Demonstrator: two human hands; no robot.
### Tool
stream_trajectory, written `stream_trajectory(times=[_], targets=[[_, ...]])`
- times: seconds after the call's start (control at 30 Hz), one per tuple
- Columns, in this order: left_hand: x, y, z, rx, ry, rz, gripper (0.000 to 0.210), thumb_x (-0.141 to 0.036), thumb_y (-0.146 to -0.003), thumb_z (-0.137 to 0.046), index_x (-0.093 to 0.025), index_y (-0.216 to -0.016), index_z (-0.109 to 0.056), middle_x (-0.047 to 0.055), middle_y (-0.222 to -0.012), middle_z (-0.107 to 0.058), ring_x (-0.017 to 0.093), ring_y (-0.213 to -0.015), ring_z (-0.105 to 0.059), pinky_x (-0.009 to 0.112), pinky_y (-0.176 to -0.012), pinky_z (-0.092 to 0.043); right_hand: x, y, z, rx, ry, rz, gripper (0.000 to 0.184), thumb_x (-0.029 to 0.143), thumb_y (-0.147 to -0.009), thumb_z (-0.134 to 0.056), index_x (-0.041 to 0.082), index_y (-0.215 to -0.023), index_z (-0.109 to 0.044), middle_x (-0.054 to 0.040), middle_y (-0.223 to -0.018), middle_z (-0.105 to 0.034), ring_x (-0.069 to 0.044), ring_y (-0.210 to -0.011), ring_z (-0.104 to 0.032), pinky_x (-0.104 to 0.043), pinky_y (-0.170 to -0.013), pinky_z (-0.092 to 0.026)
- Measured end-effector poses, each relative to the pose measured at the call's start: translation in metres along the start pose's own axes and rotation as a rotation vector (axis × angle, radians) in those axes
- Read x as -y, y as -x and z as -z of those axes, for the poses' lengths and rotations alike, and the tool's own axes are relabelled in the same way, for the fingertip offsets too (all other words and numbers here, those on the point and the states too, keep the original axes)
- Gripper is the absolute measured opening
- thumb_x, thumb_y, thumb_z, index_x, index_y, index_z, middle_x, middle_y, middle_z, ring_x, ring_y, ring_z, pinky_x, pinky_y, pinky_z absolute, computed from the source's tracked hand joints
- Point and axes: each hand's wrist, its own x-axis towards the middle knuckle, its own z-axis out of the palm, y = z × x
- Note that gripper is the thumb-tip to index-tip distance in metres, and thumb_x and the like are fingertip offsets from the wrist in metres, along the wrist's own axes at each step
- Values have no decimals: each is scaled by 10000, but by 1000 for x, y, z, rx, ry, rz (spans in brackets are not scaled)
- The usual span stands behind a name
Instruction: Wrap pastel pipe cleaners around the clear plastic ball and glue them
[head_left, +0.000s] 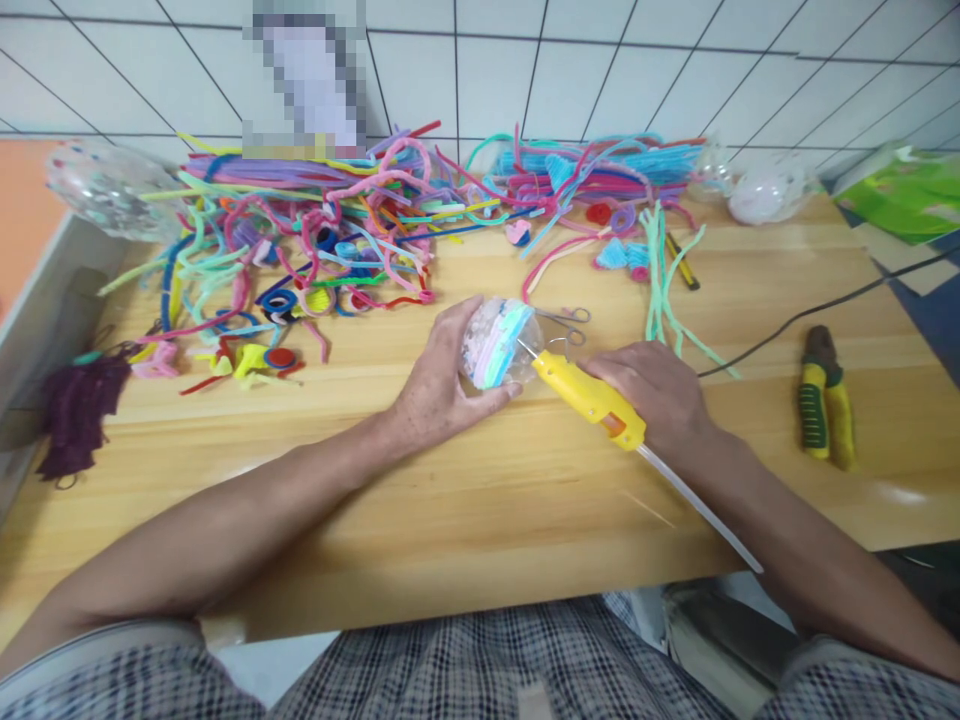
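My left hand (442, 370) is wrapped around a clear ball (499, 345), its thumb on the near side and fingers on the far side. Bands of pastel blue, pink and green pipe cleaner cross the ball's middle, and glittery bits show at its left. In my right hand (652, 390) is a yellow hot glue gun (589, 395), with its metal nozzle at the ball's right side. Whether the tip touches the ball I cannot tell. A clear glue stick (697, 505) juts from the gun's back end. Scissors (566, 320) lie just behind the ball, partly hidden.
Many colourful pipe cleaners (300, 230) are heaped along the table's back. Pliers (825, 400) lie at right, near a black cord (802, 315). A yellow cutter (682, 262) lies beside green pipe cleaners (656, 280). Clear balls (765, 190) stand back right; a purple tassel (82, 415) is at left.
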Motion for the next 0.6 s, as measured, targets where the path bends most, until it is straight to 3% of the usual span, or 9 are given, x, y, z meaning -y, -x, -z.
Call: stream_trajectory(times=[0.17,0.6], targets=[[1,0,0,0,9,-3,1007,-686,-1000,-804,-291,-1751,-261,206,-1688,-516,398,-1580,-553,611,-1322,-511,2,-1,1,18,42,-17,371,425,-1217,-402,226,-1327,-695,-85,-1086,-863,-239,-898,-788,-400,-799,-547],[0,-1,0,-2,10,-20,996,-694,-1012,-790,-278,-1753,-270,210,-1679,-531,386,-1579,-560,591,-1331,-504,0,0,2,37,22,8,339,376,-1175,-508,225,-1432,-669,-90,-1093,-870,-263,-906,-796,-413,-799,-559]])
